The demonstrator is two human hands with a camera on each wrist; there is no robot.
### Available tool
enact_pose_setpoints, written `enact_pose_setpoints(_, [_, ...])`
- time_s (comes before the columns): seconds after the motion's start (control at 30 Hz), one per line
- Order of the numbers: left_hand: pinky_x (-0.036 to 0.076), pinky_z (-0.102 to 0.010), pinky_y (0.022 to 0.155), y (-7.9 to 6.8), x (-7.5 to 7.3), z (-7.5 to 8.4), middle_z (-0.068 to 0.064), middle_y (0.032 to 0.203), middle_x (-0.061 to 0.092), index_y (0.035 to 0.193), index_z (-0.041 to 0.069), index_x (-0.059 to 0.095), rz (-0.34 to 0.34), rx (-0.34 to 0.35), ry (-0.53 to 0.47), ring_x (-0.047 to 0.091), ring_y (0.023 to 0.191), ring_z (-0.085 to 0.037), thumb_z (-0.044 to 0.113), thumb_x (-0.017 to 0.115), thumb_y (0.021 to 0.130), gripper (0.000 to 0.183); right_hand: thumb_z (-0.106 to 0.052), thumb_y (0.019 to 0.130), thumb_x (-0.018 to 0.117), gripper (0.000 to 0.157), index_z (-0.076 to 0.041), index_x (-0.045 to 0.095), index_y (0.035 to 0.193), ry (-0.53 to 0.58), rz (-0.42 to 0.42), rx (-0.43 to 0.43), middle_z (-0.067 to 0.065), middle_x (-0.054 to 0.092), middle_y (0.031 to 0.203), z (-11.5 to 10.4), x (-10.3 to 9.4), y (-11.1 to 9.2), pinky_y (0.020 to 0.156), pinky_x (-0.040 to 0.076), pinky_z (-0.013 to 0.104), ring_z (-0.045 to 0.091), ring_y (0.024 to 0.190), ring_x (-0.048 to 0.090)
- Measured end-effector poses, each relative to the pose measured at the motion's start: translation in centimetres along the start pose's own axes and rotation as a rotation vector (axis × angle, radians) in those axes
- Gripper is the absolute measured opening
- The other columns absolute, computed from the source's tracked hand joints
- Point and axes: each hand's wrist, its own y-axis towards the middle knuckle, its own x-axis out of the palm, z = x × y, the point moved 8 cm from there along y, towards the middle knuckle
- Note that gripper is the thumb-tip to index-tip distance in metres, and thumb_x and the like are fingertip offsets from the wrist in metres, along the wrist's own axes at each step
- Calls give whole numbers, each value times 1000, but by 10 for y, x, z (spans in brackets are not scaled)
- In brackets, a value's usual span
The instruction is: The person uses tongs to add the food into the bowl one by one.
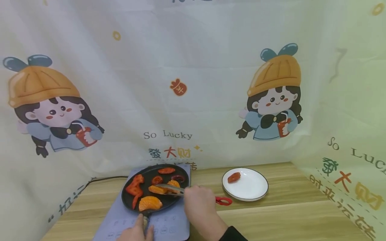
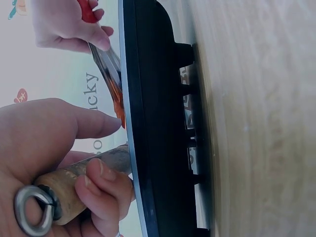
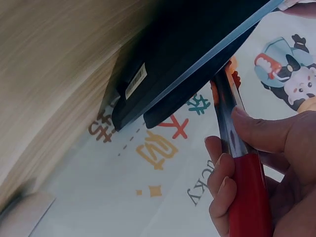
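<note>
My left hand (image 1: 137,232) holds the pan's short handle (image 2: 69,182), which ends in a metal ring. Its forefinger stretches toward the rim of the black frying pan (image 1: 147,174). Red-handled metal tongs (image 1: 223,201) are gripped in my right hand (image 1: 200,202), the thumb laid along the metal. Their tips reach over the pan, at an orange, salmon-like piece (image 1: 158,189). Around it in the pan lie a chicken wing (image 1: 134,187), a larger orange piece (image 1: 150,203), a reddish oval piece (image 1: 166,170) and other small pieces.
Beneath the pan is a pale induction cooker (image 1: 120,221) with a black cord (image 1: 105,178) running left. A white dark-rimmed plate (image 1: 250,185) with one reddish-brown piece (image 1: 234,177) stands right of the tongs. A printed cloth (image 1: 211,100) hangs behind the wooden table (image 1: 271,221).
</note>
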Motion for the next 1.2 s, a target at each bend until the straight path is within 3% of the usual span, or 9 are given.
enact_pose_setpoints(0.23, [52, -56, 72, 1, 4, 4, -28, 93, 65, 133, -5, 49, 3, 16, 1, 64, 80, -39, 48, 58, 90, 69, -27, 77, 74, 9, -19, 70, 76, 14, -36, 14, -1, 61, 67, -6, 4, 10, 45, 47, 38, 18, 60, 57])
enact_pose_setpoints(0.47, [52, -55, 72, -1, 6, 5, -28, 93, 65, 132, -4, 50, 15, 11, -8, 64, 79, -37, 47, 60, 89, 68, -32, 78, 75, 21, -15, 72, 90, 21, -97, 32, 3, 62, 77, -11, 11, 12, 57, 52, 39, 21, 70, 58])
enact_pose_setpoints(0.6, [53, -54, 72, -1, 5, 3, -29, 92, 65, 132, -6, 50, 32, 20, -6, 64, 79, -38, 46, 60, 89, 67, -31, 76, 76, 24, -14, 71, 93, 29, -92, 37, 4, 63, 79, -12, 9, 12, 57, 52, 40, 22, 71, 60])
enact_pose_setpoints(0.77, [52, -55, 73, -2, 3, 2, -29, 93, 64, 133, -5, 49, 14, 9, -6, 64, 80, -38, 46, 60, 90, 68, -27, 75, 75, 13, -16, 67, 76, 76, -62, 20, 0, 60, 69, -10, -1, 13, 45, 47, 38, 18, 61, 57])
enact_pose_setpoints(0.87, [52, -55, 73, -3, 2, 2, -28, 93, 65, 134, -5, 49, 5, 8, 1, 64, 79, -37, 47, 59, 90, 69, -25, 74, 74, 16, -18, 62, 68, 143, -92, 42, -3, 59, 65, -3, -9, 12, 41, 44, 37, 15, 57, 56])
enact_pose_setpoints(1.03, [52, -55, 72, -2, 1, 1, -27, 92, 65, 133, -5, 49, 5, 17, -1, 64, 79, -37, 47, 59, 90, 69, -29, 75, 76, 19, -16, 63, 73, 246, -183, 86, -4, 59, 68, 11, -21, 11, 43, 43, 36, 14, 57, 53])
enact_pose_setpoints(1.2, [52, -55, 72, -1, 1, -1, -27, 92, 65, 133, -5, 49, 8, 17, 1, 64, 78, -37, 47, 59, 90, 69, -33, 75, 78, 22, -14, 69, 81, 335, -200, 98, -2, 63, 74, 23, -38, 11, 45, 42, 34, 14, 59, 54])
